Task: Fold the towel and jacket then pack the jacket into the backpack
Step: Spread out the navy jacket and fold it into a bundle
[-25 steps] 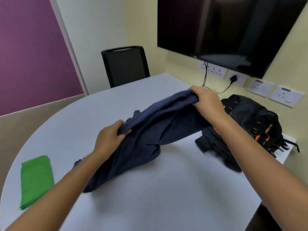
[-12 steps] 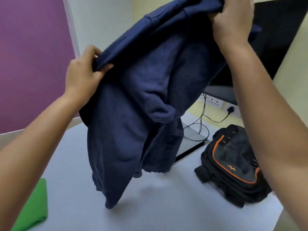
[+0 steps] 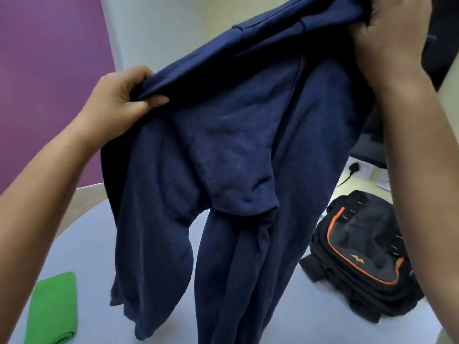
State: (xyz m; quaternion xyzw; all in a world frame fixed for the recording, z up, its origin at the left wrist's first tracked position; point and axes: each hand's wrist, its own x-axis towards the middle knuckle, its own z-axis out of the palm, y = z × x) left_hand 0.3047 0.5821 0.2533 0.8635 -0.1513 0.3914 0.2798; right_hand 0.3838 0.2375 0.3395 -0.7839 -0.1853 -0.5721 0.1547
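You can read no words or numbers anywhere here. The only mark you can make out is a small orange zigzag emblem, shaped like a lightning bolt or a stylised letter, on the grey front panel of the backpack lying on the bench; it carries no legible lettering. The pale cards on the wall past the backpack may bear print, but they are too small and blurred for you to read.
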